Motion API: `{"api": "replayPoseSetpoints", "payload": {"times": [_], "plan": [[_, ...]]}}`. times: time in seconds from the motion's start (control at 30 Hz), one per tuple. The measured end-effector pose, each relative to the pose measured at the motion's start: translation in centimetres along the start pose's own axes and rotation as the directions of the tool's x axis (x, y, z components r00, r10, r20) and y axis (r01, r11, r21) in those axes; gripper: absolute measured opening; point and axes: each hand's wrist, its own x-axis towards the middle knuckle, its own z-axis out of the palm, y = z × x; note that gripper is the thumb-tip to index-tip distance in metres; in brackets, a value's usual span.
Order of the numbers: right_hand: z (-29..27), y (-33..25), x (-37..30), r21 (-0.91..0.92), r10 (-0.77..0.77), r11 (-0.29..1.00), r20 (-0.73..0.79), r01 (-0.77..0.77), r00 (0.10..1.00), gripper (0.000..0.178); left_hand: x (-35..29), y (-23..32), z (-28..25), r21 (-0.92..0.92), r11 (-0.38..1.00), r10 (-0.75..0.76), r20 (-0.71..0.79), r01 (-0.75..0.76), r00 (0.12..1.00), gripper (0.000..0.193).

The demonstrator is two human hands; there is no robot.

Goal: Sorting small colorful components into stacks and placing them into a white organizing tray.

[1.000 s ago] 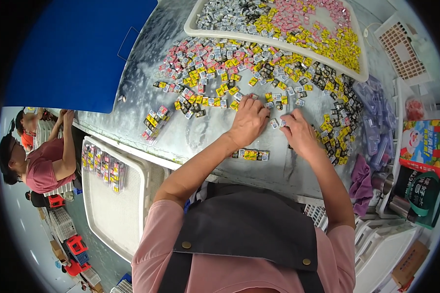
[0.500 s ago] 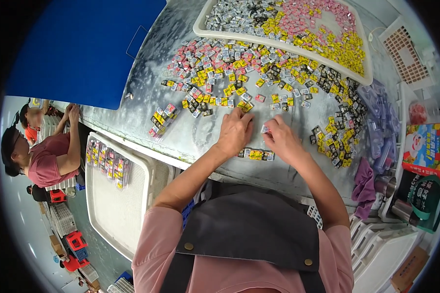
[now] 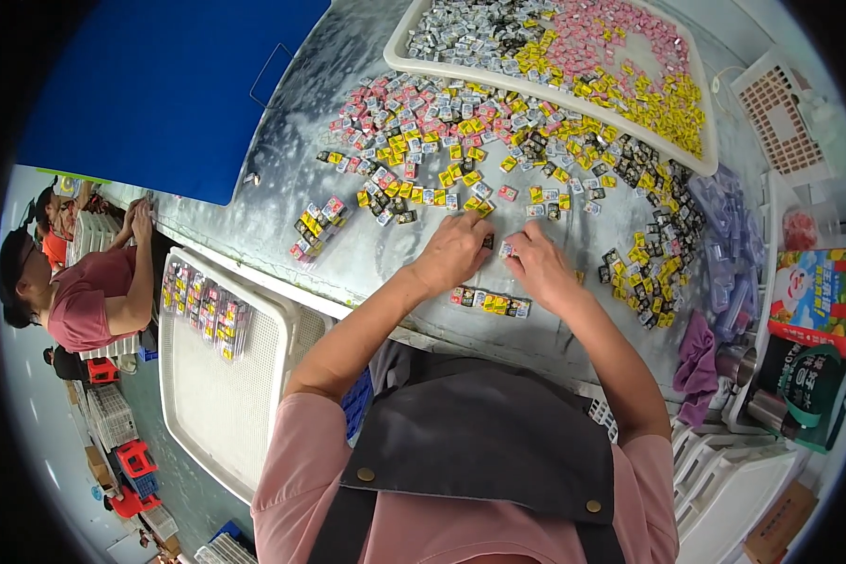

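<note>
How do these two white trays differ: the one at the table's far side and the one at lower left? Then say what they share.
The far tray holds loose, jumbled pieces; the left tray holds clear packs of pieces in rows.
The far tray is mostly covered; the left tray is mostly bare.
The far tray rests on the table; the left tray is beside it.
Both are white, with raised rims and rounded corners.

Your apron (image 3: 484, 437) is matt cloth with shiny metal snaps (image 3: 366, 475). The small packets (image 3: 494, 303) before you look glossy, your worktop (image 3: 545, 331) smooth and mottled. You have a rumpled cloth rag (image 3: 697, 367), a shiny metal cup (image 3: 735, 364) and glossy, see-through plastic packaging (image 3: 727, 254) too.
</note>
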Motion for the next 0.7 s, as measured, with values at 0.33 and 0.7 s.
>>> {"api": "replayPoseSetpoints", "payload": {"times": [0.33,0.7], "plan": [[-0.2,-2.7,-3.1,0.138,0.028,0.99,-0.033,-0.023,0.999,0.025,-3.5,3.0,-1.3,-0.085,0.994,0.071,0.064,-0.065,0.995,0.033],[1.0,-3.6,-3.7,0.174,0.077,0.982,0.01,-0.077,0.997,0.021,-4.9,3.0,-0.1,-0.145,0.989,0.024,0.031,-0.019,0.999,0.034]]}}
